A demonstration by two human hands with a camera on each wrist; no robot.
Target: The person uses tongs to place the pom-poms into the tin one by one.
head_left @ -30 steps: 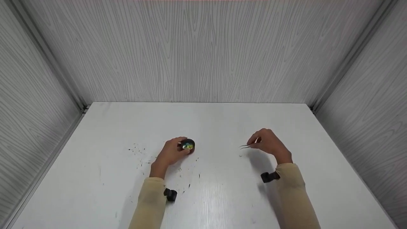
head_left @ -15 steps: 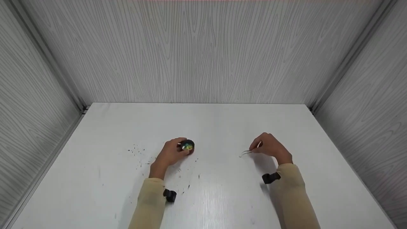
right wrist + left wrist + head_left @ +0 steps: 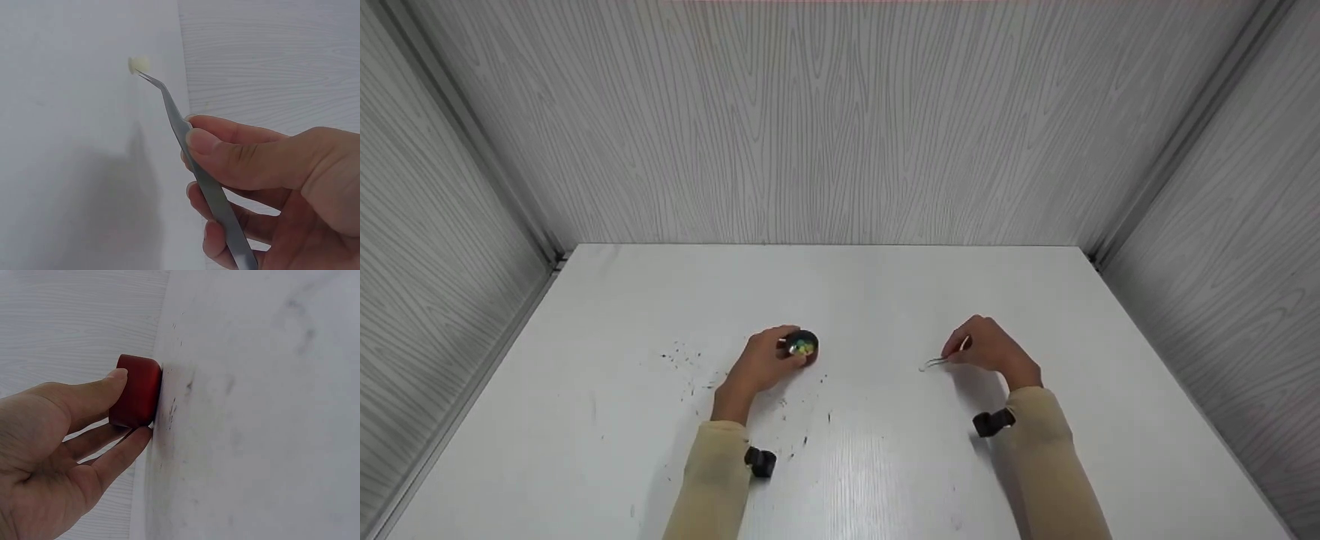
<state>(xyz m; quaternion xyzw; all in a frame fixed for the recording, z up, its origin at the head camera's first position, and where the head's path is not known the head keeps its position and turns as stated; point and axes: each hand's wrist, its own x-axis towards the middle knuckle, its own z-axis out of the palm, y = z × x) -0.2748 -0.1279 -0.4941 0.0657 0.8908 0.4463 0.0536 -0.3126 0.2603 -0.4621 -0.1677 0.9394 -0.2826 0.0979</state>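
A small round red cup [image 3: 139, 391] stands on the table, shiny inside in the head view. Several small yellow and green pieces [image 3: 803, 348] lie in it. My left hand [image 3: 761, 364] grips the cup's side between thumb and fingers. Further right, my right hand [image 3: 991, 351] pinches a pair of metal tweezers [image 3: 212, 194] with bent tips. In the right wrist view the tips overlap the edge of a small pale yellow piece [image 3: 142, 64] on the table. Whether they grasp it, I cannot tell.
Dark specks and scratches [image 3: 682, 360] mark the white table [image 3: 870, 300] around the left hand. Grey wood-grain panels [image 3: 832, 135] enclose the table at the back and both sides. A black wrist camera [image 3: 763, 462] sits on each sleeve.
My right hand has moved down slightly toward me, bringing the tweezer tips from above the table to the pale piece. The left hand and cup have stayed in place.
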